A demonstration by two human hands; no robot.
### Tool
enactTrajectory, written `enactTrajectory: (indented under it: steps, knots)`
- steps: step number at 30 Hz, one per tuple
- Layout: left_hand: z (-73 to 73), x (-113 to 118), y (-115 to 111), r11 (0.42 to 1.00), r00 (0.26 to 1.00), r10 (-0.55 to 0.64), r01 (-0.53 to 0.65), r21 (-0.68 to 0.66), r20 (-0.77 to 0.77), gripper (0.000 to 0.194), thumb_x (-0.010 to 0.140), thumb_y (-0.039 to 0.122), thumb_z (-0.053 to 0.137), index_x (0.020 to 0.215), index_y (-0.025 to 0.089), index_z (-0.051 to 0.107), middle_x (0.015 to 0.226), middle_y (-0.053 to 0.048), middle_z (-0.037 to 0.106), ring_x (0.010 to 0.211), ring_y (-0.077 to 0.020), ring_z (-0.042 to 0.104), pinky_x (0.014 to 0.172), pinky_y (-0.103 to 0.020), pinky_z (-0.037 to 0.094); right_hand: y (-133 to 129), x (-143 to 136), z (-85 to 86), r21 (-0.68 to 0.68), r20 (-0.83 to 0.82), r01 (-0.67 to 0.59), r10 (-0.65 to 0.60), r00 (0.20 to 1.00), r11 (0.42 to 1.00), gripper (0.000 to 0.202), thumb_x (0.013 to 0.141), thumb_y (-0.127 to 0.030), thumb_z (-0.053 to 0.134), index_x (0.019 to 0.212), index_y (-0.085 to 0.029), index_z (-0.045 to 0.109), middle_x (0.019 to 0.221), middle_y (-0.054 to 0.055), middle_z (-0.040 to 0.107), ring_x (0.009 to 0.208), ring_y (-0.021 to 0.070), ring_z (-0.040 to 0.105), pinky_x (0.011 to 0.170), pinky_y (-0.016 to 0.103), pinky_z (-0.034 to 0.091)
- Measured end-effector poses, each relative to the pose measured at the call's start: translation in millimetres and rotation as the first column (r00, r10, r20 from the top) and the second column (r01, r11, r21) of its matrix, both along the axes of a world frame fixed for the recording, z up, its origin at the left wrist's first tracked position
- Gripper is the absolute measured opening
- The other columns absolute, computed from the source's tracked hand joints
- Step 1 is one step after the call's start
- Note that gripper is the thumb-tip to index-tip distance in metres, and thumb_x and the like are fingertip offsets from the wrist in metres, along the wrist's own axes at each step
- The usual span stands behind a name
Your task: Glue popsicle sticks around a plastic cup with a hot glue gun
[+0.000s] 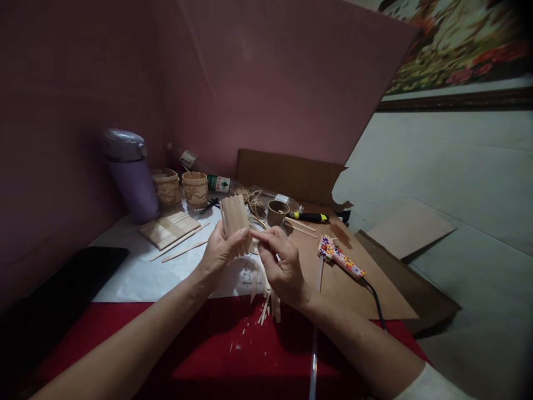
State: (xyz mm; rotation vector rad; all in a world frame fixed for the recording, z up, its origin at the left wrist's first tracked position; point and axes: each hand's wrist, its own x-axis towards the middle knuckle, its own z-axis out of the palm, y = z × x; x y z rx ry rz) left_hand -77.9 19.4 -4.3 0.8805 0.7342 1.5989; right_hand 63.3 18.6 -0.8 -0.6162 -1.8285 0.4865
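Observation:
A small panel of pale wooden craft sticks (235, 218), laid side by side, is tilted upright above the table. My left hand (220, 250) grips it from the left, thumb across its lower front. My right hand (283, 261) is at the panel's lower right edge, its index fingertip touching there beside my left thumb. The other right fingers are curled in, and whether something small is between them is hidden. Below the hands lie loose craft sticks and cut pieces (265, 308) on the red cloth (200, 339).
At left stand a purple tumbler (135, 183) and two wooden cups (195, 190), near a stack of craft sticks (169, 229). A brown pot (277, 213), a utility knife (310, 216) and plastic bottles (219, 183) lie behind. A flowered glue gun (339, 258) rests on cardboard (375, 294).

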Motion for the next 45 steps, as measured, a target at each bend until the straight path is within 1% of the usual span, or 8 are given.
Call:
enactTrajectory:
  steps: [4,7,14,23,28,31,38,45]
  knots:
    - [0.5,-1,1,0.999,1.000,0.014,-0.013,0.031,-0.008,0.049,0.067,0.030,0.080,0.109,0.018,0.057,0.093,-0.002,0.068,0.083,-0.0151,0.063,0.077,-0.025,0.049,2,0,-0.6,0.025,0.028,-0.045,0.044,0.999,0.999,0.036,0.091,-0.016,0.049,0.119,-0.029,0.067,0.091,0.004,0.056,0.085,0.0165,0.057,0.072,0.031,0.049]
    - [3.5,-10,4,0.995,0.995,0.075,-0.071,0.066,-0.070,0.048,0.069,0.030,0.079,0.109,0.019,0.056,0.098,-0.003,0.066,0.084,-0.0150,0.062,0.073,-0.025,0.050,5,2,-0.2,0.013,0.003,0.000,0.000,1.000,1.000,0.033,0.092,-0.018,0.049,0.119,-0.027,0.065,0.095,0.004,0.058,0.087,0.0173,0.058,0.074,0.032,0.049]
    - [8.4,-37,19,0.962,0.925,0.273,-0.258,0.091,-0.265,0.057,0.051,0.018,0.084,0.100,0.018,0.054,0.088,-0.001,0.064,0.079,-0.0170,0.060,0.067,-0.026,0.047,20,7,-11.1,-0.170,-0.030,0.108,-0.114,0.993,0.979,0.017,0.092,-0.026,0.053,0.104,-0.022,0.065,0.098,0.006,0.064,0.094,0.0195,0.060,0.080,0.033,0.049]
    - [-16.0,-44,38,0.962,0.792,0.248,-0.269,0.046,-0.558,0.072,0.040,0.014,0.079,0.103,0.019,0.044,0.080,0.004,0.056,0.071,-0.0164,0.055,0.064,-0.028,0.045,28,11,-14.2,-0.190,-0.015,0.163,-0.169,0.986,0.968,0.016,0.088,-0.023,0.055,0.095,-0.019,0.068,0.093,0.006,0.069,0.090,0.0191,0.064,0.082,0.033,0.049]
    - [-21.9,-44,40,0.978,0.730,0.197,-0.192,0.081,-0.655,0.056,0.049,0.018,0.075,0.097,0.019,0.047,0.083,0.002,0.056,0.075,-0.0172,0.056,0.065,-0.029,0.044,29,13,-14.3,-0.181,-0.023,0.148,-0.154,0.988,0.972,0.015,0.088,-0.022,0.054,0.093,-0.019,0.069,0.092,0.006,0.068,0.088,0.0184,0.064,0.079,0.033,0.051]
    - [-23.5,-44,40,0.978,0.732,0.199,-0.185,0.091,-0.651,0.060,0.049,0.021,0.077,0.100,0.019,0.047,0.088,0.000,0.056,0.079,-0.0187,0.057,0.069,-0.031,0.046,30,13,-16.1,-0.171,-0.022,0.146,-0.151,0.988,0.974,0.015,0.087,-0.021,0.054,0.092,-0.019,0.069,0.090,0.005,0.068,0.085,0.0178,0.064,0.077,0.032,0.051]
    - [-28.0,-47,45,0.971,0.731,0.230,-0.213,0.106,-0.642,0.091,0.046,0.028,0.086,0.125,0.019,0.043,0.115,-0.009,0.055,0.105,-0.0285,0.057,0.088,-0.041,0.045,32,15,-10.7,-0.106,0.011,0.131,-0.131,0.991,0.986,0.016,0.089,-0.022,0.054,0.094,-0.017,0.069,0.090,0.006,0.068,0.085,0.0179,0.064,0.077,0.034,0.052]
    - [-31.1,-46,45,0.985,0.814,0.169,-0.126,0.114,-0.555,0.069,0.047,0.023,0.082,0.109,0.018,0.051,0.087,0.001,0.058,0.079,-0.0185,0.058,0.071,-0.032,0.047,42,6,9.3,0.114,0.276,-0.015,-0.018,0.961,0.993,0.045,0.089,-0.007,0.043,0.128,-0.021,0.058,0.126,0.010,0.060,0.115,0.0200,0.057,0.099,0.039,0.049]
